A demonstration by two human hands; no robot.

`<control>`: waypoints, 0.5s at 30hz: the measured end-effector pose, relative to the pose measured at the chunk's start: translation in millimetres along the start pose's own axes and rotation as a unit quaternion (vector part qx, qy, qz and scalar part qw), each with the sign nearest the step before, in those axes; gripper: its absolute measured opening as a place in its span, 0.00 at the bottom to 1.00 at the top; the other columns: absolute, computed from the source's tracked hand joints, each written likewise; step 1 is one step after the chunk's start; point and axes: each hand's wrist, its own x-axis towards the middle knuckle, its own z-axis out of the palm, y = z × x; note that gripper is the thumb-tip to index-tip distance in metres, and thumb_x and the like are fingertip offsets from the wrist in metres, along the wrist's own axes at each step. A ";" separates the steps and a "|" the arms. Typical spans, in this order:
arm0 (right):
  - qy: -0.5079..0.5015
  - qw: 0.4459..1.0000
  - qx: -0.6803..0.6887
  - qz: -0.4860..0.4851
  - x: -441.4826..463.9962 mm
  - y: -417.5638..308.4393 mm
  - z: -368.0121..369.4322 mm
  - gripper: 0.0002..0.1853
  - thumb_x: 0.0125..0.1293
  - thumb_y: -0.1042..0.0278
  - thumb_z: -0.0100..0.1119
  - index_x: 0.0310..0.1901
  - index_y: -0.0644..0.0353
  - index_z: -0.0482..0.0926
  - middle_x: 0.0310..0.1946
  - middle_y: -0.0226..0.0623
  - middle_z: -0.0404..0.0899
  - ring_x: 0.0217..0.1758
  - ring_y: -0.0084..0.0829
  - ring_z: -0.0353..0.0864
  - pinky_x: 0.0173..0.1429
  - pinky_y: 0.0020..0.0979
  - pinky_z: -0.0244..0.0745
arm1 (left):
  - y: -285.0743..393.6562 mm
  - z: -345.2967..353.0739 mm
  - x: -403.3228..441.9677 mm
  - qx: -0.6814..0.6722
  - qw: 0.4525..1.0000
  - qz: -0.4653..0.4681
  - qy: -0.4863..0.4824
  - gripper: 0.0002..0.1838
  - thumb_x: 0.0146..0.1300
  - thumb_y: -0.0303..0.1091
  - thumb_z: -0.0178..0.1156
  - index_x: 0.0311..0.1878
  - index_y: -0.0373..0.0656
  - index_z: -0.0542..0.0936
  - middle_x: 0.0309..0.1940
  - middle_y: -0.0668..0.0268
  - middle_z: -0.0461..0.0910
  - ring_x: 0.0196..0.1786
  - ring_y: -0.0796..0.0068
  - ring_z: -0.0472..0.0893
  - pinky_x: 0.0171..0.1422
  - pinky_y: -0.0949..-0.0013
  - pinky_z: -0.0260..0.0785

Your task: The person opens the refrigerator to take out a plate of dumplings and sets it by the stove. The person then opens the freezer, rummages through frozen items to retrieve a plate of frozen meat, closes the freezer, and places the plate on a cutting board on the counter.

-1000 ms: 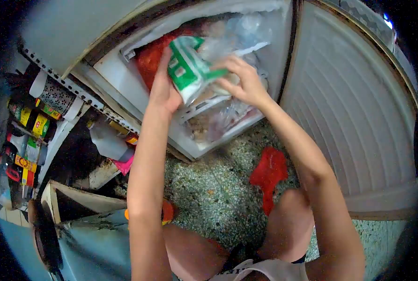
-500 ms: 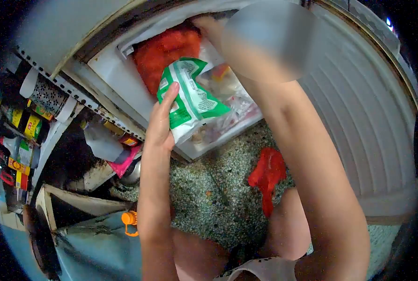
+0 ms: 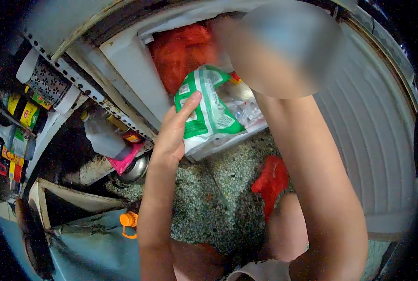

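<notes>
My left hand (image 3: 171, 131) grips a green and white plastic packet (image 3: 209, 112), with the thumb lying across its front. The packet is held over a pulled-out white drawer (image 3: 143, 79). Inside that drawer, a red bag (image 3: 183, 54) fills the back left, and clear plastic bags (image 3: 246, 112) lie along the right. My right hand (image 3: 227, 40) reaches to the drawer's back, beside the red bag. A blurred patch covers much of this hand, so its fingers and anything in them cannot be made out.
A ridged grey door panel (image 3: 377, 140) stands open on the right. On the speckled floor (image 3: 204, 187) lies a red plastic bag (image 3: 272, 180). Bottles and packets crowd the left, near a perforated strip (image 3: 96, 100). An orange-capped container (image 3: 128, 219) stands at lower left.
The view has shifted slightly, so the drawer and packet appear farther right. My left hand keeps its grip on the packet. My right hand remains at the drawer's back.
</notes>
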 end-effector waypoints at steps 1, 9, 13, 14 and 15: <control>0.001 1.000 -0.016 -0.003 2.1 0.4 0.4 0.16 0.64 0.58 0.43 0.42 0.61 0.74 0.31 0.35 0.79 0.30 0.23 0.76 0.32 0.20 0.71 | 0.2 -1.5 1.0 -0.003 1.000 -0.001 -0.005 0.23 0.56 0.43 0.60 0.49 0.37 0.72 0.41 0.67 0.75 0.42 0.78 0.75 0.48 0.74 0.67; -0.014 0.994 -0.107 -0.030 1.6 0.0 7.8 0.16 0.64 0.58 0.43 0.42 0.61 0.74 0.31 0.35 0.79 0.29 0.22 0.76 0.31 0.19 0.70 | 4.4 0.7 1.5 -0.038 0.999 -0.008 -0.008 0.21 0.57 0.42 0.59 0.48 0.37 0.72 0.41 0.67 0.75 0.42 0.79 0.75 0.47 0.73 0.67; -0.016 0.989 -0.141 -0.037 1.9 1.8 11.7 0.16 0.64 0.58 0.43 0.41 0.61 0.74 0.31 0.35 0.79 0.29 0.22 0.76 0.30 0.19 0.70 | 4.0 -0.4 -0.3 -0.040 0.999 -0.007 -0.023 0.21 0.57 0.41 0.59 0.48 0.37 0.72 0.41 0.66 0.75 0.41 0.78 0.75 0.47 0.73 0.67; -0.017 0.988 -0.148 -0.040 3.2 1.8 12.7 0.15 0.64 0.58 0.43 0.41 0.61 0.74 0.31 0.35 0.79 0.29 0.22 0.76 0.30 0.19 0.70 | 4.0 -1.1 -0.2 -0.038 0.999 -0.004 -0.023 0.21 0.57 0.42 0.59 0.48 0.37 0.72 0.41 0.66 0.75 0.41 0.78 0.75 0.47 0.73 0.68; -0.017 0.986 -0.160 -0.042 3.6 1.1 13.6 0.15 0.64 0.58 0.43 0.41 0.61 0.74 0.31 0.35 0.79 0.29 0.22 0.76 0.30 0.19 0.70 | 3.5 -1.3 0.4 -0.039 0.999 0.001 -0.023 0.21 0.57 0.42 0.59 0.48 0.37 0.72 0.41 0.66 0.75 0.41 0.78 0.75 0.47 0.73 0.68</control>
